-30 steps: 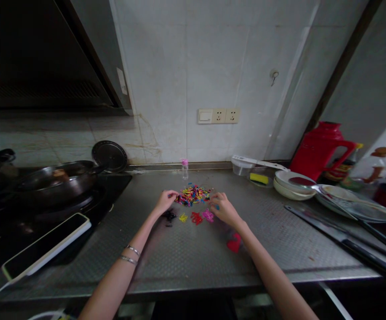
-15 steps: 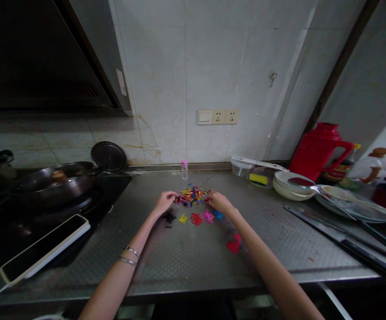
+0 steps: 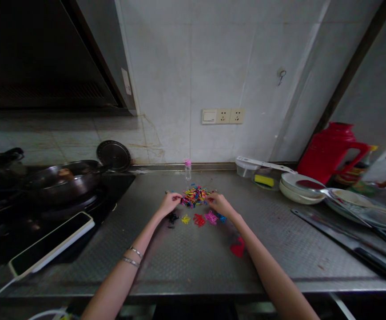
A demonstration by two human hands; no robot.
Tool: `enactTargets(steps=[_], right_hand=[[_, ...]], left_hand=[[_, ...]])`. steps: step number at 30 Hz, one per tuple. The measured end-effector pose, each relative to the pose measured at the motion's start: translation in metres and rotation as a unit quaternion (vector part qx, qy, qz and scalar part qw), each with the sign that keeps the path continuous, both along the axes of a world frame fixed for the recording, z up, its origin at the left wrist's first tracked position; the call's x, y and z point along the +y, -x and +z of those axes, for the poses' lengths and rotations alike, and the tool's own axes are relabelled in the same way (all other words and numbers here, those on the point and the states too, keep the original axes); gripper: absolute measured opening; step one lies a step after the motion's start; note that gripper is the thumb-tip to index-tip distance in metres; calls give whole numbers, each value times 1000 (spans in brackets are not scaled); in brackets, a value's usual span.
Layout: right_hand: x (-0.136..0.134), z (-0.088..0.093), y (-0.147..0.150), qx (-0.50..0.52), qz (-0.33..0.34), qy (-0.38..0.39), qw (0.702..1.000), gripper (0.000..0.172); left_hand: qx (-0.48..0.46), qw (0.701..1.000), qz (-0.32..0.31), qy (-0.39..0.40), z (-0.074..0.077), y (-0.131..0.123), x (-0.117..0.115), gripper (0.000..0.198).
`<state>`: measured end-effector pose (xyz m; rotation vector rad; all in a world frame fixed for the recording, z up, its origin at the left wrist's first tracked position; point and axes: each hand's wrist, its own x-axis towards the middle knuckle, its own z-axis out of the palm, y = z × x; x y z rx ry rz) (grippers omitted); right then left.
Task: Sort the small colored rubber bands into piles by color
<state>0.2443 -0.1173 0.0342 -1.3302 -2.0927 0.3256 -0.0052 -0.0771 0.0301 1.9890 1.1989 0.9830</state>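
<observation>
A mixed heap of small coloured pieces (image 3: 195, 195) lies on the metal counter (image 3: 186, 262). At the heap's left edge is my left hand (image 3: 170, 203), its fingers pinched together. My right hand (image 3: 219, 203) has its fingertips closed at the right edge. What either pinch holds is too small to make out. Nearer me lie single-colour piles: black (image 3: 173, 218), yellow (image 3: 185, 219), red (image 3: 199, 219), pink (image 3: 211, 217) and blue (image 3: 221, 218), the blue one beside my right wrist. Behind the heap stands a clear bottle with a pink cap (image 3: 188, 170).
A red heart shape (image 3: 237, 247) lies by my right forearm. At left are a phone (image 3: 52, 244) and a pan (image 3: 64, 184) on the stove. At right are a yellow sponge (image 3: 264, 180), bowls (image 3: 299, 194), a red flask (image 3: 329, 153) and long dark utensils.
The view has shifted, so most things appear slightly further right. Both hands remain at the heap's edges, with the left fingertips a little differently placed.
</observation>
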Motion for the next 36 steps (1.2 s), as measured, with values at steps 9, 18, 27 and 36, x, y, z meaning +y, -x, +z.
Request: enactTargets(steps=[9, 18, 27, 36], right_hand=[[-18, 8, 20, 3, 109, 24, 994, 27], [-13, 6, 7, 14, 39, 14, 999, 29], [-2, -4, -19, 25, -38, -8, 999, 27], [5, -13, -33, 23, -95, -27, 995, 26]], left_hand=[[94, 992, -77, -14, -10, -24, -12, 21], [199, 972, -74, -101, -8, -37, -11, 17], [160, 979, -66, -107, 1, -41, -8, 15], [54, 987, -137, -64, 10, -76, -26, 20]])
